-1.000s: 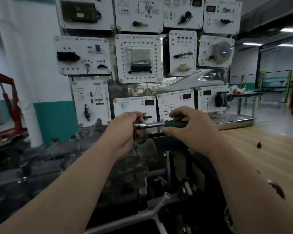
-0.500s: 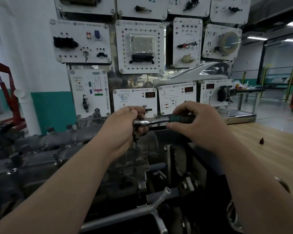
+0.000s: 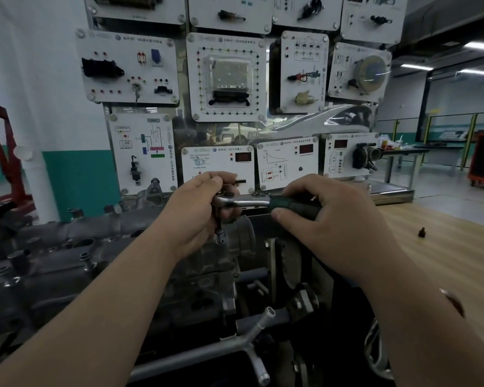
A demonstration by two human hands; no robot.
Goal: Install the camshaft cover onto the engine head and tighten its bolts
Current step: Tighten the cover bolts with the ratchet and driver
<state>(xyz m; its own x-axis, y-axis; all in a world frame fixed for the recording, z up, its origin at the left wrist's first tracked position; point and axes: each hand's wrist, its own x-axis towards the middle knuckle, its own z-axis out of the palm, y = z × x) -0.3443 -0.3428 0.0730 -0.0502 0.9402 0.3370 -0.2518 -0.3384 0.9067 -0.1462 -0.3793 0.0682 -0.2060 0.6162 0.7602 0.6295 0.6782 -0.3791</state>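
Two hands on a ratchet wrench [image 3: 246, 202] over the engine head [image 3: 67, 263].

The left hand [image 3: 196, 210] is closed around the ratchet's head, steadying it — a thin extension [image 3: 219, 229] drops from there to a bolt on the camshaft cover [image 3: 207, 255], which sits on the engine at centre-left. The right hand [image 3: 327, 216] is wrapped around the green handle [image 3: 285, 204], shaft lying level. To the right, a small dark piece [image 3: 422, 233] rests alone on the wooden surface [image 3: 444, 247].
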